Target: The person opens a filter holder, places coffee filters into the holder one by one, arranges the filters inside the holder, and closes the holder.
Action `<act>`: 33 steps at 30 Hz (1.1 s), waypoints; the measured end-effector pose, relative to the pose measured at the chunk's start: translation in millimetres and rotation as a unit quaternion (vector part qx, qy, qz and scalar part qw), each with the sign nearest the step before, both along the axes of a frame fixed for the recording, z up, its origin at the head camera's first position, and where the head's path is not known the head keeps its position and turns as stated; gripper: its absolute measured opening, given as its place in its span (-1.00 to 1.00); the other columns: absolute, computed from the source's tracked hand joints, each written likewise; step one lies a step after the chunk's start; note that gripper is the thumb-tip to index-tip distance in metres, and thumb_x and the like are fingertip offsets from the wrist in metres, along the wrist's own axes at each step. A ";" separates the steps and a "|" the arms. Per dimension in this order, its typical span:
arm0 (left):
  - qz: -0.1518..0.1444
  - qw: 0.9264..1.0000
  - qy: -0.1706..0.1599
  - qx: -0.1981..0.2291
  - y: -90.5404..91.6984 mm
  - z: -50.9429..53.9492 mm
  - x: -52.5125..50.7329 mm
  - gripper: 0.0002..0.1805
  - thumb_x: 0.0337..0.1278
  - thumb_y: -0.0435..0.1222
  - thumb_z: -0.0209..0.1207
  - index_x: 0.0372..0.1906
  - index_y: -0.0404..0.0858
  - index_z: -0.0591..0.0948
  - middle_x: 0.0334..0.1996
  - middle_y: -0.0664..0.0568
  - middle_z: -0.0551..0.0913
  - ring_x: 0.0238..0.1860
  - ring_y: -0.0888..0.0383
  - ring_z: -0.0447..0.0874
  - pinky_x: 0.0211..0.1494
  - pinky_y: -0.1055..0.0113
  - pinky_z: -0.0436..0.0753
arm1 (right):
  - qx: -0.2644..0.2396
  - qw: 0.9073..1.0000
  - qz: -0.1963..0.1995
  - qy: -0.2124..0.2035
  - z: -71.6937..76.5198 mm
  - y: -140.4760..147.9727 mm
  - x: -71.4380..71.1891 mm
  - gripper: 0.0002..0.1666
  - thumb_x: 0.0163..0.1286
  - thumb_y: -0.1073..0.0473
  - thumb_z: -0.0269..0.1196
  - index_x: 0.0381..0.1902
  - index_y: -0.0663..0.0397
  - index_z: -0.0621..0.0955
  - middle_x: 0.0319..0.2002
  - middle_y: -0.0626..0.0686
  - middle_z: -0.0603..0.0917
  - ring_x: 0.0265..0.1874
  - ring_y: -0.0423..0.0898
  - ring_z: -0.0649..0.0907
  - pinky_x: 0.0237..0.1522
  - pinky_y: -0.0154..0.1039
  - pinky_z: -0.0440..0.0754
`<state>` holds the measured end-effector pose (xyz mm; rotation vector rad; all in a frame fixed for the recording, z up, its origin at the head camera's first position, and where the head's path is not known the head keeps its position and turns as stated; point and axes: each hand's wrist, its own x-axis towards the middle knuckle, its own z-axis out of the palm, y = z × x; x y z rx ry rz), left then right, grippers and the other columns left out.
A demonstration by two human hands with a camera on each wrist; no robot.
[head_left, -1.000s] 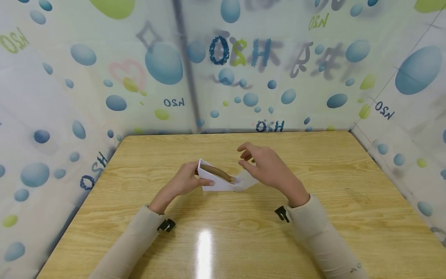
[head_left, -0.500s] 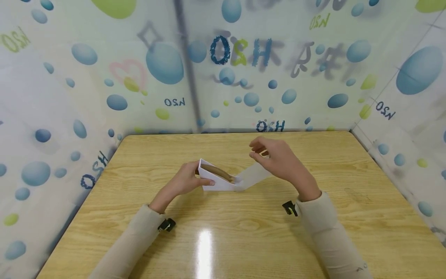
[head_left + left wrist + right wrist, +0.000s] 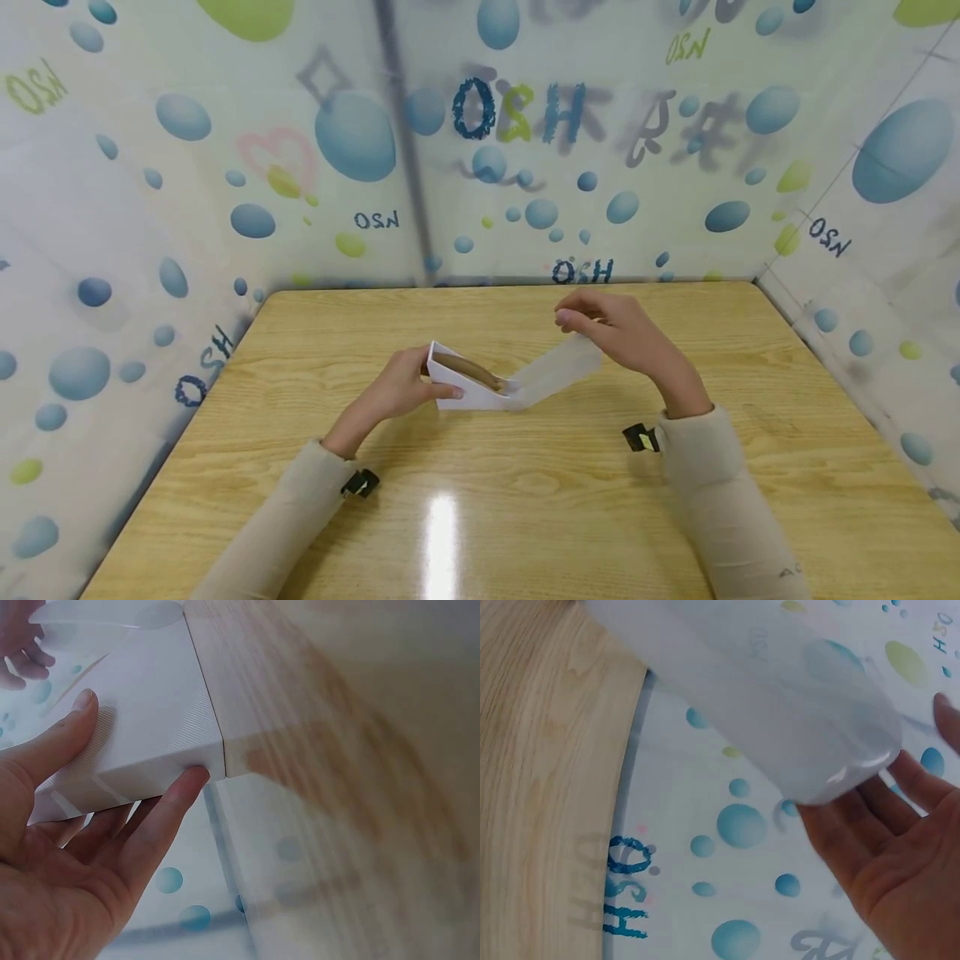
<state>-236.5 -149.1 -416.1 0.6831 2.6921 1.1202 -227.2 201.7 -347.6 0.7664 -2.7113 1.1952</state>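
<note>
My left hand (image 3: 393, 387) grips a white box (image 3: 472, 398) by its left end, the thumb on the near face and the fingers on the end and far side. The box has a slanted open top, and a brown flat thing (image 3: 467, 368) shows inside. From its low right end a translucent whitish strip (image 3: 558, 373) slopes up to the right. My right hand (image 3: 622, 332) is at the strip's far end. In the right wrist view the fingers lie behind the strip's rounded tip (image 3: 840, 761), while the thumb stands apart from it.
A wood-grain table (image 3: 525, 508) lies under both hands. Behind it hangs a pale backdrop (image 3: 480, 200) printed with blue and green drops. A black clip-like piece (image 3: 360, 483) sits by the left cuff, and a similar piece (image 3: 641, 437) by the right.
My right hand has moved to the right and slightly away along the strip, so more of the strip shows. The left hand and the box have stayed in place.
</note>
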 end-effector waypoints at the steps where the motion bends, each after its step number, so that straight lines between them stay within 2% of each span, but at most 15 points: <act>1: 0.000 1.000 0.000 0.001 -0.1 -0.2 0.0 -0.57 0.14 -0.10 0.50 0.05 -0.15 0.66 -0.15 0.00 0.77 -0.07 0.04 0.77 -0.06 0.17 0.68 | -0.006 1.000 0.001 -0.006 -1.5 2.3 -1.1 -0.66 0.62 -0.06 0.15 0.14 -0.03 0.66 -0.04 0.07 0.77 -0.04 -0.04 0.76 0.14 0.10 0.67; 5: -0.001 1.000 0.002 0.002 -0.7 -2.0 -0.4 -0.57 0.14 -0.10 0.50 0.04 -0.16 0.66 -0.14 -0.01 0.77 -0.08 0.05 0.77 -0.07 0.19 0.67 | -0.018 0.999 0.011 -0.030 -5.6 10.1 -3.8 -0.65 0.59 -0.05 0.21 0.18 -0.03 0.65 0.01 0.03 0.77 0.00 -0.05 0.74 0.17 0.10 0.65; 9: 0.002 1.000 0.003 0.002 -0.8 -2.3 -0.3 -0.58 0.12 -0.11 0.51 0.03 -0.15 0.66 -0.15 0.00 0.77 -0.11 0.08 0.75 -0.10 0.23 0.65 | -0.016 0.997 0.043 -0.069 -8.0 17.3 -6.4 -0.61 0.51 0.01 0.32 0.21 -0.04 0.63 0.07 0.05 0.76 0.05 -0.02 0.72 0.17 0.10 0.63; 14: 0.001 1.000 0.006 0.002 -0.6 -1.3 0.8 -0.58 0.12 -0.13 0.51 0.03 -0.17 0.66 -0.16 -0.02 0.77 -0.13 0.08 0.75 -0.13 0.24 0.64 | 0.010 0.987 0.082 -0.140 -11.6 25.5 -9.1 -0.38 0.34 0.03 0.47 0.32 -0.03 0.56 0.20 0.11 0.70 0.15 0.08 0.69 0.18 0.14 0.65; 17: 0.002 1.000 0.005 0.003 -0.4 -0.5 1.1 -0.58 0.12 -0.13 0.51 0.03 -0.17 0.66 -0.16 -0.01 0.77 -0.13 0.08 0.74 -0.13 0.24 0.63 | 0.025 0.981 0.097 -0.167 -13.0 29.0 -10.0 -0.24 0.27 0.04 0.52 0.38 0.06 0.52 0.24 0.15 0.64 0.18 0.11 0.66 0.19 0.14 0.65; 20: 0.004 1.000 0.004 0.001 -0.2 -0.6 0.5 -0.59 0.12 -0.13 0.51 0.02 -0.16 0.66 -0.16 0.00 0.77 -0.13 0.09 0.74 -0.13 0.24 0.63 | 0.031 0.975 0.111 -0.191 -13.7 31.7 -10.4 -0.19 0.23 0.07 0.55 0.39 0.09 0.50 0.23 0.16 0.63 0.14 0.09 0.67 0.19 0.12 0.66; 25: 0.006 1.000 0.001 0.002 0.0 -1.1 -0.2 -0.58 0.11 -0.13 0.52 0.02 -0.15 0.67 -0.16 0.00 0.77 -0.13 0.09 0.74 -0.11 0.23 0.63 | 0.016 0.967 0.129 -0.219 -19.5 36.0 -14.2 -0.21 0.20 0.08 0.57 0.36 0.03 0.53 0.18 0.14 0.66 0.08 0.06 0.68 0.16 0.07 0.67; 33: 0.003 1.000 0.001 0.003 0.5 0.2 -0.2 -0.58 0.11 -0.13 0.52 0.03 -0.16 0.66 -0.15 0.00 0.77 -0.11 0.07 0.75 -0.11 0.23 0.64 | -0.064 0.947 0.155 -0.273 -47.8 44.1 -26.9 -0.40 0.27 0.25 0.50 0.24 0.15 0.55 0.12 0.14 0.69 0.04 0.11 0.71 0.07 -0.04 0.68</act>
